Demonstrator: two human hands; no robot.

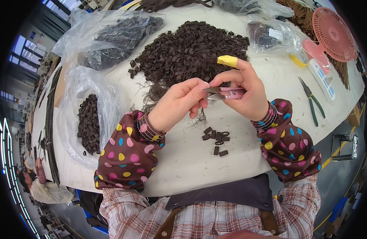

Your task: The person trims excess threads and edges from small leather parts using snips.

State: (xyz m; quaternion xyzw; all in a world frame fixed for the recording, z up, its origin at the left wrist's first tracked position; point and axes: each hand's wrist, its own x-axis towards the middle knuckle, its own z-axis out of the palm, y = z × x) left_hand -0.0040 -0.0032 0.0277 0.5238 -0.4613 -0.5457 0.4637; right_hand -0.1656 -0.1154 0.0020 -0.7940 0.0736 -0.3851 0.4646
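Small snips in the right hand, blades at the left fingertips

The right hand (pixel 249 89) grips pink-handled snips (pixel 233 94); a yellow finger cover (pixel 227 60) sits on its raised index fingertip. The left hand (pixel 177 100) has thumb and forefinger pressed together beside the blades; whether a piece lies between them cannot be told. Dark threads (pixel 202 116) hang just below it.

Both hands are above the tabletop (pixel 191 171), in front of a large heap of dark brown loops (pixel 191 49) with frayed threads. A few small brown pieces (pixel 217 135) lie loose nearer the person. To the left, an open clear bag (pixel 113 103) contains more brown pieces. To the right lie green-handled pliers (pixel 309 93); beyond them stands a pink fan (pixel 333 34).
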